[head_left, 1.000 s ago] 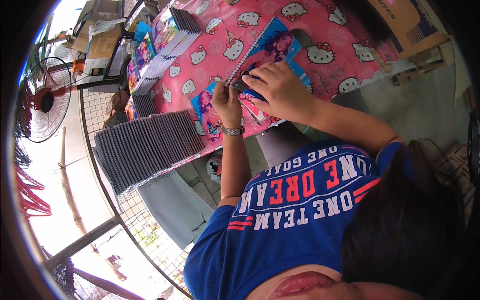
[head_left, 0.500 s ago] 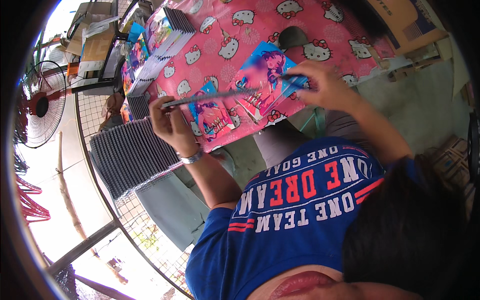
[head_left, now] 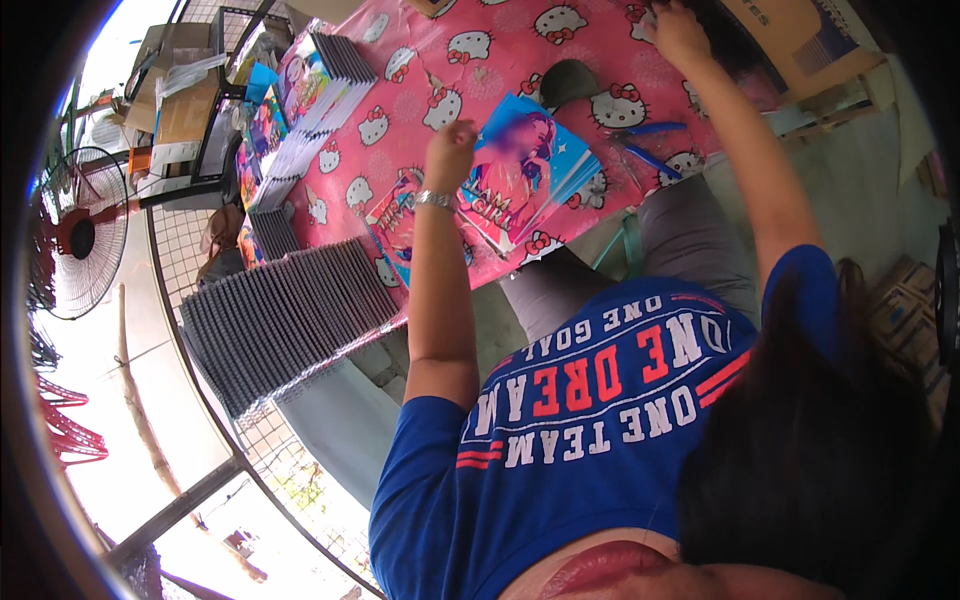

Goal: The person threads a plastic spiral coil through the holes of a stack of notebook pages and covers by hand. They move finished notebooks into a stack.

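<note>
My left hand point(head_left: 452, 152) hovers over the table beside the printed covers, fingers loosely curled with nothing visible in them. Next to it lies a fanned pile of blue and pink illustrated covers point(head_left: 520, 170). More covers point(head_left: 392, 220) lie partly hidden behind my left forearm. My right hand point(head_left: 680, 35) stretches to the far right by a heap of dark binding coils point(head_left: 735, 45); its fingers are bent together at the tips, and what they hold is not clear. Blue-handled pliers point(head_left: 650, 150) rest on the table with their handles spread.
A long row of spiral-bound notebooks point(head_left: 290, 320) stands at the table's left edge. Farther back are stacked notebooks point(head_left: 310, 120). A dark round object point(head_left: 568, 83) sits beyond the covers, a cardboard box point(head_left: 800, 45) at far right. A fan point(head_left: 85, 235) stands left.
The spiral-bound notebook has left my left hand, and the row at left reaches farther right. My right hand has let go of the pliers and moved far right.
</note>
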The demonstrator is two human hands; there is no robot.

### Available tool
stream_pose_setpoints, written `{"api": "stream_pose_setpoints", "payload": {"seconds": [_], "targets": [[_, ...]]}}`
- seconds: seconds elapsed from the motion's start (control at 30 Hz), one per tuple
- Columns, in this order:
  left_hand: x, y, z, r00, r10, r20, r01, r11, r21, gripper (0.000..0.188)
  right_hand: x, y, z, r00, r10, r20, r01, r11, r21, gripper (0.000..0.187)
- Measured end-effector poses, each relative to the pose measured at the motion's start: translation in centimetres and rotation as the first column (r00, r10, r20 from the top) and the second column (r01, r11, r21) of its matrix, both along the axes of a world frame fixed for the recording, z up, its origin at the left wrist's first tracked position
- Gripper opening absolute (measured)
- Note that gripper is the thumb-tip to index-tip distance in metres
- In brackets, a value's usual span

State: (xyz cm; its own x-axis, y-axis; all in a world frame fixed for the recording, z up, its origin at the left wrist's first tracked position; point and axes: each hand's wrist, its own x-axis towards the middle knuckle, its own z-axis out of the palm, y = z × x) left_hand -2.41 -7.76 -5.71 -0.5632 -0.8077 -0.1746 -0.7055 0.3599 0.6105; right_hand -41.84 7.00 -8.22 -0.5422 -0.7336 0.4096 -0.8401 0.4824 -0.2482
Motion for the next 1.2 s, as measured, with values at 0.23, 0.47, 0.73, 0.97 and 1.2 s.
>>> {"api": "stream_pose_setpoints", "payload": {"seconds": [0.23, 0.47, 0.73, 0.97, 1.2], "targets": [[-4.0, -0.5, -1.5, 0.999, -0.047, -0.014, 0.049, 0.992, 0.119, 0.031, -7.4, 0.2, -5.1, 0.991, -0.013, -0.131, 0.055, 0.945, 0.322, 0.025], [-0.7, 4.2, 7.8, 0.983, -0.089, -0.160, 0.055, 0.977, -0.204, 0.020, 2.2, 2.6, 6.4, 0.910, 0.366, 0.193, -0.281, 0.889, -0.361, 0.018], [-2.0, 10.8, 9.6, 0.970, -0.224, 0.096, 0.223, 0.661, -0.717, 0.036, 18.3, 8.0, 6.0, 0.080, 0.694, 0.715, -0.232, 0.711, -0.664, 0.063], [-3.7, 11.8, 7.8, 0.951, -0.288, -0.115, 0.094, 0.621, -0.778, 0.025, 20.2, 8.1, 7.4, 0.117, 0.661, 0.741, -0.370, 0.722, -0.585, 0.063], [-2.9, 9.9, 9.6, 0.859, -0.490, -0.150, 0.272, 0.684, -0.676, 0.025, 14.3, 6.8, 9.5, 0.409, 0.783, 0.468, -0.577, 0.620, -0.532, 0.021]]}}
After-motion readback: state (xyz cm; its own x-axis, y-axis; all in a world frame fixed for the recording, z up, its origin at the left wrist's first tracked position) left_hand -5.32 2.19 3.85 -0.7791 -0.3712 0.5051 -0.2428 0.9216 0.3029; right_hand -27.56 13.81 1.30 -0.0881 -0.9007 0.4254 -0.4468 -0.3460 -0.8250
